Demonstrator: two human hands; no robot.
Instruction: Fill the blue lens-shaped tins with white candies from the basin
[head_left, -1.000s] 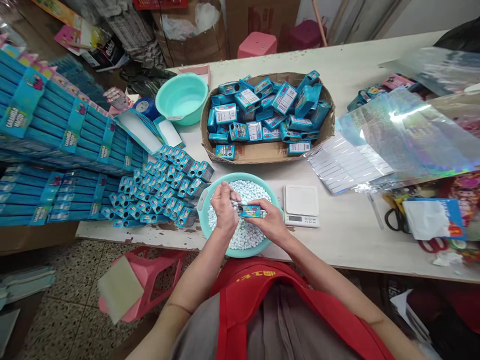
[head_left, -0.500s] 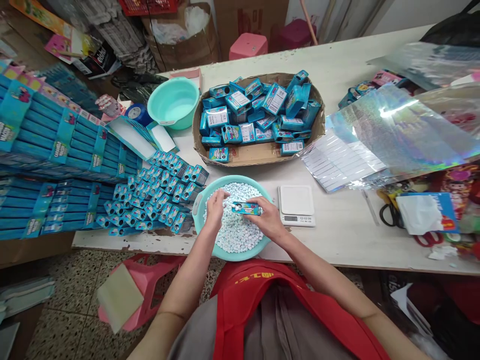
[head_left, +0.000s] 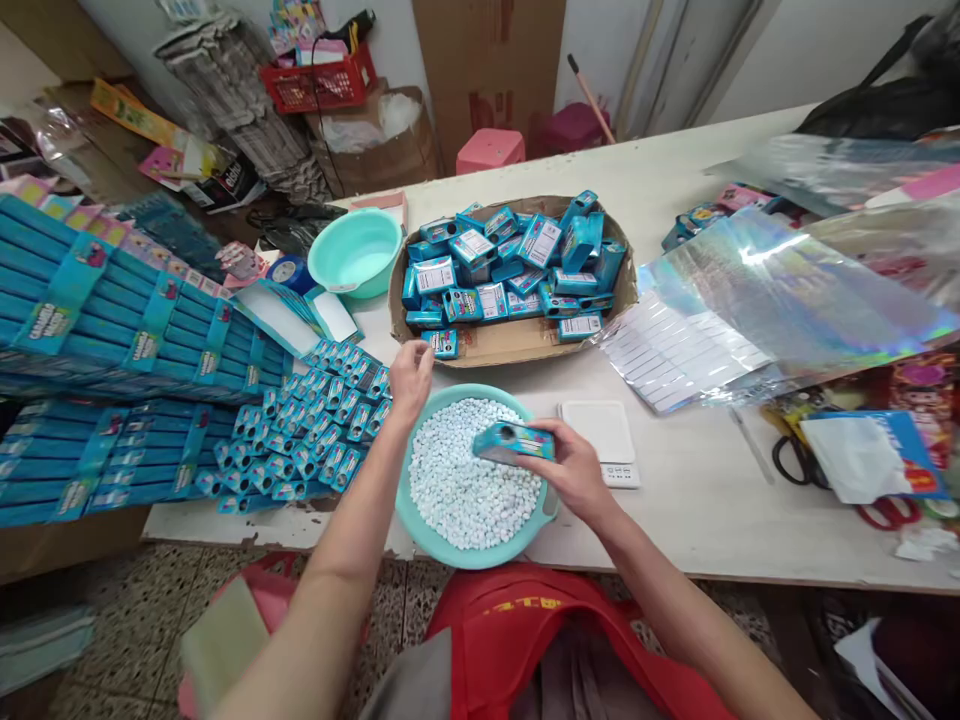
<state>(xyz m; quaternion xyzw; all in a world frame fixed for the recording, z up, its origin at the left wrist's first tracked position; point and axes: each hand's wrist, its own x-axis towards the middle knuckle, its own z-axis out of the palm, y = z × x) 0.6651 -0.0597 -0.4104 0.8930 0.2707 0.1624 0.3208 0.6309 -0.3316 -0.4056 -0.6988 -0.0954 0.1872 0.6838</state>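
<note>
Blue box (head_left: pixel 526 441) is pinched in my right hand (head_left: pixel 576 468), over the basin (head_left: pixel 472 559) of white pellets (head_left: pixel 465 485); left hand (head_left: pixel 410 380) is half-curled near the carton (head_left: pixel 510 349) (can't tell if it's gripping anything). Carton's well heaped; bunched boxes (head_left: pixel 319 430) look like plenty left.

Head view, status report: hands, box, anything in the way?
Right hand holds blue box over bowl. Left hand near carton, nothing visibly held. Right hand partly hides scale.

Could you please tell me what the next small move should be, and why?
I would probably set the blue box on the scale with the right hand: its round opening shows dark, so how full it is cannot be told, and the scale lies beside the bowl of white pieces.
</note>
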